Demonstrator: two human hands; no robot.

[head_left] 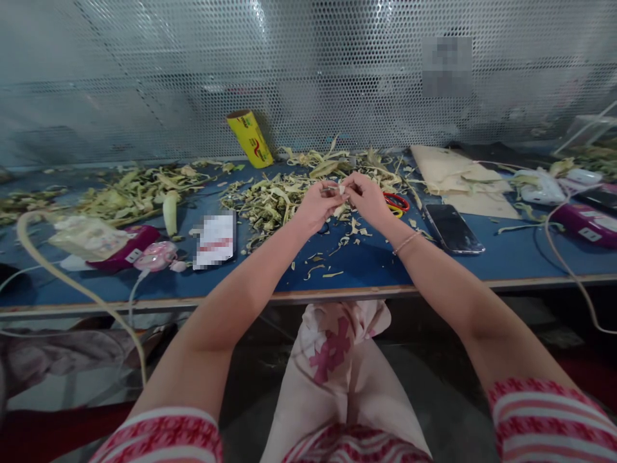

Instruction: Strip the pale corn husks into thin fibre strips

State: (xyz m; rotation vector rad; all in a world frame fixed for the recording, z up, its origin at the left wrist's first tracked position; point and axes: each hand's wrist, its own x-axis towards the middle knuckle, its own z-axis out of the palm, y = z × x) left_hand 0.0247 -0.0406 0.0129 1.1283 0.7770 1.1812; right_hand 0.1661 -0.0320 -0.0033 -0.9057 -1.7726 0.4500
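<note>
A small pale scrap (341, 189), thin and papery like a strip of husk, sat pinched between the two hands above the blue table (366, 267). The left hand (319, 204) was curled narrow, fingertips closed on the scrap's near edge; the right hand (367, 196) met it from the other side, fingers bent and also closed on the scrap, so the knuckles of both nearly touched. What exactly the scrap was could not be told at that size.

Directly beneath and beyond the hands lay a heap of peelings (274, 199), pale green and straw-coloured, curled and fibrous, with loose flakes scattered on the table toward the person. Just beside the right hand, on its outer side, red-handled scissors (398, 202) lay half tucked among the scraps. Farther out on that side rested a dark, glossy phone (454, 228), flat and rectangular, and beyond it a sheet of tan cardboard (448, 172). Past the left hand stood a yellow roll (250, 138), tilted against the perforated metal screen (308, 71) at the back. Well out from the left hand lay a smooth pale stalk (170, 213), another spread of peelings (130, 190), and a crinkled clear plastic bag (87, 236). A thin bracelet (407, 242) circled the right wrist.
</note>
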